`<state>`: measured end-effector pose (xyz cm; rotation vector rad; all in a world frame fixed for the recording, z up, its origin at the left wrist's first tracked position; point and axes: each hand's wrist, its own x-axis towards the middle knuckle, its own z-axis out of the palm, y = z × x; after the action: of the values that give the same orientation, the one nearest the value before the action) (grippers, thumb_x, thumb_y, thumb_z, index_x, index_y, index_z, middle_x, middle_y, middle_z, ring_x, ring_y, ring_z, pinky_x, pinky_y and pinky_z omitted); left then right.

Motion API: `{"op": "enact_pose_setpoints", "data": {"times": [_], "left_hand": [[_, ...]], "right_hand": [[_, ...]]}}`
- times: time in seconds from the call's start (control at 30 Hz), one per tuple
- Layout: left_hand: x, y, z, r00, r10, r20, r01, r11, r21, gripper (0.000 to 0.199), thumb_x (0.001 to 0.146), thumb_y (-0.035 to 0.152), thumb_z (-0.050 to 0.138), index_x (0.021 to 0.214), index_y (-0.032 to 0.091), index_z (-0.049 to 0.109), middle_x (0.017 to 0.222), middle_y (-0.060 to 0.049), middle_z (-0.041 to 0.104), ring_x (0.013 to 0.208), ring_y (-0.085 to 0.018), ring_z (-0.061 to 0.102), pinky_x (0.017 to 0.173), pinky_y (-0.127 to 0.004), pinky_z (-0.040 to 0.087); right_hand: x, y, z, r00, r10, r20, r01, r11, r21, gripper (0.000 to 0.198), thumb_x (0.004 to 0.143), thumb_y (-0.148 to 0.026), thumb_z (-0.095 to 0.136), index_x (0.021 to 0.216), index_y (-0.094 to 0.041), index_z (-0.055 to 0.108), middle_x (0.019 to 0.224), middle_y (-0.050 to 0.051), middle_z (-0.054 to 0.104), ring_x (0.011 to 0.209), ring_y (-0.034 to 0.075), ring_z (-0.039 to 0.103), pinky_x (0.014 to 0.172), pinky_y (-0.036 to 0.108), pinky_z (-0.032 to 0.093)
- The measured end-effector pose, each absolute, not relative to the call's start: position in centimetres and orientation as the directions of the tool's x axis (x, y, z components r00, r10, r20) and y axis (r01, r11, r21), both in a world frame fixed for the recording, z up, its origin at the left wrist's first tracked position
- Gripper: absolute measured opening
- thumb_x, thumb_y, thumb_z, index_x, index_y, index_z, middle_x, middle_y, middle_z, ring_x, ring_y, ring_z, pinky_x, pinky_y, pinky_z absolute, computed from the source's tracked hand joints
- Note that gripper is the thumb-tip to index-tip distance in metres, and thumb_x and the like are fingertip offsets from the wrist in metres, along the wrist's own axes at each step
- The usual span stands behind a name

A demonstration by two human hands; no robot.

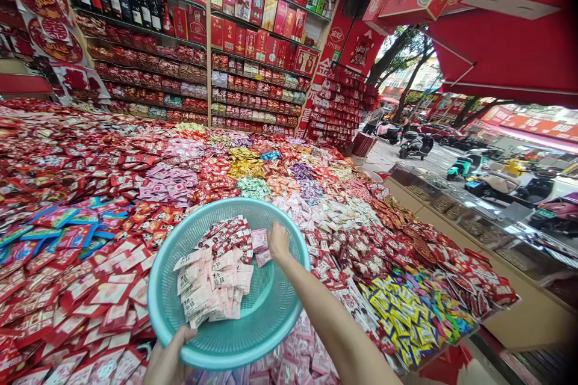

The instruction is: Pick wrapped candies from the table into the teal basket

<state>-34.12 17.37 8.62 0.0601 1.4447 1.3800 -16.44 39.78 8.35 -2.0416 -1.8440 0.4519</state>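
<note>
A turquoise plastic basket [228, 361] is tilted toward me over the piled candy. My left hand [171, 356] grips its near left rim, thumb over the edge. Inside lie pale pink candy packets [217, 283] with dark lettering, and red-and-white patterned packets [230, 237] behind them. My right hand [279, 242] reaches into the right side of the basket with curled fingers, closed on small pink candy packets [259, 246]. Its fingertips are partly hidden. Part of the basket's green bottom [259, 295] shows below that hand.
Wrapped candies in many colours cover the broad display, with yellow packets [400, 316] at right and blue-pink packets [67, 225] at left. Shelves of wine bottles [115, 0] and red boxes [262, 42] stand behind. Glass-topped bins [451, 207] and parked scooters [415, 144] are at right.
</note>
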Motion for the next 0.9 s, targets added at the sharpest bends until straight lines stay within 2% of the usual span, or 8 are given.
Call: {"op": "enact_pose_setpoints", "data": {"times": [0.1,0.17,0.3,0.4,0.47,0.63,0.8,0.9], "left_hand": [[-34.8,17.5,8.0,-0.345,0.664,-0.664,-0.63,0.36,0.688,0.035,0.049,0.025,0.079,0.074,0.02,0.055,0.064,0.003,0.056,0.056,-0.015,0.051,0.053,-0.03,0.047],[-35.2,17.7,7.2,-0.328,0.659,-0.677,-0.64,0.372,0.672,0.036,0.049,0.025,0.079,0.078,0.018,0.057,0.066,0.001,0.058,0.057,-0.016,0.053,0.054,-0.03,0.048],[-35.7,17.8,5.2,-0.325,0.663,-0.674,-0.62,0.389,0.682,0.039,0.049,0.027,0.082,0.078,0.018,0.058,0.069,0.0,0.06,0.06,-0.016,0.054,0.055,-0.03,0.049],[-35.7,17.6,4.8,-0.341,0.693,-0.635,-0.591,0.367,0.718,0.038,0.052,0.03,0.081,0.08,0.019,0.058,0.072,0.002,0.06,0.061,-0.015,0.053,0.056,-0.029,0.049],[-35.5,17.5,5.0,-0.349,0.702,-0.621,-0.578,0.36,0.732,0.036,0.054,0.03,0.08,0.08,0.02,0.057,0.072,0.002,0.059,0.06,-0.014,0.052,0.056,-0.028,0.049],[-35.4,17.5,5.6,-0.336,0.71,-0.619,-0.58,0.362,0.73,0.038,0.055,0.03,0.079,0.082,0.02,0.055,0.071,0.002,0.057,0.06,-0.014,0.05,0.057,-0.028,0.049],[-35.5,17.5,5.7,-0.301,0.697,-0.651,-0.616,0.379,0.69,0.043,0.048,0.029,0.084,0.077,0.019,0.053,0.069,0.003,0.055,0.061,-0.013,0.049,0.056,-0.027,0.046],[-35.2,17.3,6.2,-0.335,0.688,-0.643,-0.608,0.364,0.706,0.041,0.05,0.03,0.081,0.079,0.02,0.054,0.069,0.004,0.054,0.06,-0.013,0.048,0.055,-0.026,0.046]], "right_hand": [[-15.2,39.1,10.0,0.035,0.999,0.039,0.895,-0.014,-0.445,0.023,0.092,-0.016,0.041,0.108,-0.016,0.057,0.106,0.012,0.067,0.094,0.022,0.063,0.073,0.028,0.041],[-14.4,38.4,10.8,-0.078,0.996,0.037,0.929,0.087,-0.361,0.028,0.094,-0.018,0.037,0.117,-0.019,0.055,0.112,0.01,0.066,0.1,0.02,0.062,0.076,0.027,0.042],[-13.3,37.2,10.9,-0.224,0.962,-0.154,0.969,0.202,-0.143,0.03,0.089,-0.01,0.044,0.113,-0.018,0.061,0.112,0.013,0.067,0.102,0.023,0.064,0.077,0.028,0.045],[-13.4,36.6,9.8,-0.276,0.924,-0.266,0.96,0.251,-0.125,0.027,0.077,-0.005,0.06,0.1,-0.018,0.068,0.11,0.013,0.069,0.102,0.025,0.066,0.078,0.028,0.047],[-13.7,36.4,9.0,-0.317,0.898,-0.306,0.948,0.293,-0.121,0.031,0.073,-0.002,0.065,0.099,-0.018,0.069,0.112,0.013,0.069,0.104,0.026,0.066,0.08,0.028,0.048],[-14.1,36.6,8.1,-0.33,0.885,-0.327,0.944,0.316,-0.097,0.034,0.074,0.001,0.063,0.103,-0.017,0.068,0.11,0.015,0.07,0.106,0.027,0.066,0.085,0.032,0.049],[-14.2,36.8,7.6,-0.32,0.889,-0.328,0.947,0.312,-0.077,0.041,0.07,-0.007,0.071,0.109,-0.018,0.066,0.108,0.014,0.071,0.105,0.027,0.066,0.088,0.034,0.05],[-14.3,36.8,7.5,-0.315,0.888,-0.336,0.948,0.311,-0.067,0.045,0.066,-0.013,0.077,0.11,-0.019,0.066,0.108,0.013,0.071,0.105,0.028,0.066,0.088,0.035,0.051]]}}
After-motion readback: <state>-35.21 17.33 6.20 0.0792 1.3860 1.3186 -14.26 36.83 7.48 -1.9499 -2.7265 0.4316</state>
